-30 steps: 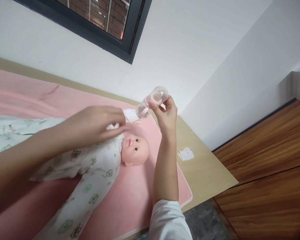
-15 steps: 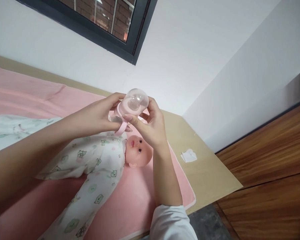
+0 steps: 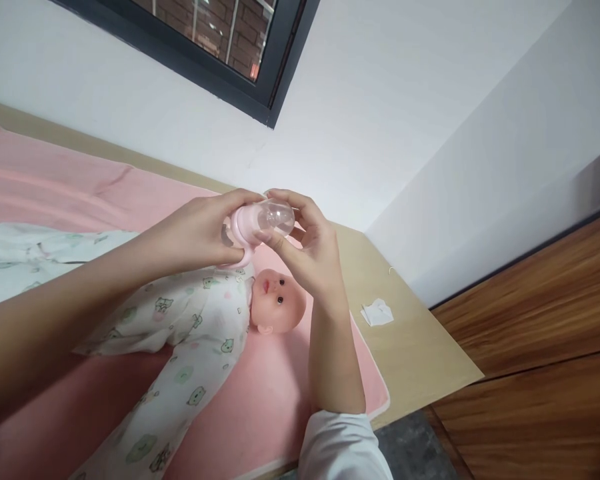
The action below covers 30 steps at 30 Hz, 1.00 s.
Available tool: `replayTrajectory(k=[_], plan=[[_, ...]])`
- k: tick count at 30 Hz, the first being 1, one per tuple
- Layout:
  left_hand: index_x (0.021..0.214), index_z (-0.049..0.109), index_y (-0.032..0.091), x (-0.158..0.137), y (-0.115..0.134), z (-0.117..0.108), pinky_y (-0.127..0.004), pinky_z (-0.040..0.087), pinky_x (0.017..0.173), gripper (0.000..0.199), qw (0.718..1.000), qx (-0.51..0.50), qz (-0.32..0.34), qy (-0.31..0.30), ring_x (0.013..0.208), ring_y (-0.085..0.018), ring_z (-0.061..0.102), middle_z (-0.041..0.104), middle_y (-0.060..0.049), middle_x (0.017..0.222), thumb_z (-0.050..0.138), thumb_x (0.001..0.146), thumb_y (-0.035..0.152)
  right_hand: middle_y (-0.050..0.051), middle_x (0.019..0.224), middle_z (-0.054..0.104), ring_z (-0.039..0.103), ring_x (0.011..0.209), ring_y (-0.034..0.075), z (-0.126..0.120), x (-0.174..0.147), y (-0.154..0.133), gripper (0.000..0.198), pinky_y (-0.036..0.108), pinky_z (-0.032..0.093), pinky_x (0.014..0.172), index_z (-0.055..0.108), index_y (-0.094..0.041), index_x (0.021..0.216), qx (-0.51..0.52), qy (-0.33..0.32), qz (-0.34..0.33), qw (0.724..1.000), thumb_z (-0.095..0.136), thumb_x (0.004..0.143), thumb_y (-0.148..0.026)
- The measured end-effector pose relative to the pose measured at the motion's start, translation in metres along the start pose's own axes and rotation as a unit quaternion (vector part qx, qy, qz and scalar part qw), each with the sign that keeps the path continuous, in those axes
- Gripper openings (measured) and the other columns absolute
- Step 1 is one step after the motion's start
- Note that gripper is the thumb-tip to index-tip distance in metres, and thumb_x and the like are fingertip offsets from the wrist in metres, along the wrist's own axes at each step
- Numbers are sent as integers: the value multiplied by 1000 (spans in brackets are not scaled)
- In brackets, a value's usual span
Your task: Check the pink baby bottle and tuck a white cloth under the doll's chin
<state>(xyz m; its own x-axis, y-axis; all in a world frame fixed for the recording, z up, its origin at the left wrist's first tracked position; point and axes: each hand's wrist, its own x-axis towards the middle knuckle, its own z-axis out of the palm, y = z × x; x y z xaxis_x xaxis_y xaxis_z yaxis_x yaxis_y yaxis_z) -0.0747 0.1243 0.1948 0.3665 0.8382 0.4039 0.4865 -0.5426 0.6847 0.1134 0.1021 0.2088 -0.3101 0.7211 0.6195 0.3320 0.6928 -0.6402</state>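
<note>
A baby bottle [image 3: 247,223] with a pink collar, a pink handle and a clear dome cap is held in the air between both hands. My left hand [image 3: 217,227] is wrapped round its body, hiding most of it. The fingers and thumb of my right hand [image 3: 307,243] close on the clear cap from the other side. Below the bottle lies a baby doll [image 3: 276,303] on its back, dressed in a white suit with green animal prints. Its head points to the right, under my right wrist.
The doll rests on a pink blanket [image 3: 280,393] spread over a wooden tabletop [image 3: 405,360]. A folded white tissue [image 3: 379,312] lies to the right. Behind are a white wall and a dark-framed window [image 3: 275,73]; wooden panels [image 3: 540,313] stand at the right.
The bottle has tipped from facing up towards me to lying more sideways, its cap now pointing right. Both hands have turned with it and stay on it. The doll has not moved.
</note>
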Motion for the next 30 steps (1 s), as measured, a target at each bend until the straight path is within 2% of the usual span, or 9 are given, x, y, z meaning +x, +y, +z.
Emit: replayTrajectory(k=[6,16,24,30], plan=[[125,63,31,3,-9,1,-28,48,70,61,999,20,31,-7,91,-25,67,72,1,108,60,64,24,5,129,62,61,119,21,-2,1,6,48,37,59,95,63,-25,119,5,-9,3,1000,72,82,-54],[115,67,27,4,-7,0,-28,43,63,53,998,49,25,-17,77,-22,64,72,1,93,60,63,25,5,131,63,62,120,24,-5,1,14,55,43,57,98,66,-27,123,28,-23,27,999,75,78,-56],[119,66,23,3,-5,-3,-27,42,63,57,998,60,10,-28,75,-19,61,70,2,90,59,62,21,4,131,64,61,122,24,-5,3,17,57,42,57,99,68,-28,122,46,-29,47,997,79,73,-56],[113,67,27,7,-14,-1,-27,42,60,53,996,83,21,-35,72,-21,63,71,2,89,59,61,25,6,132,64,62,120,25,-6,3,19,57,41,58,97,69,-26,120,50,-37,51,997,81,72,-52]])
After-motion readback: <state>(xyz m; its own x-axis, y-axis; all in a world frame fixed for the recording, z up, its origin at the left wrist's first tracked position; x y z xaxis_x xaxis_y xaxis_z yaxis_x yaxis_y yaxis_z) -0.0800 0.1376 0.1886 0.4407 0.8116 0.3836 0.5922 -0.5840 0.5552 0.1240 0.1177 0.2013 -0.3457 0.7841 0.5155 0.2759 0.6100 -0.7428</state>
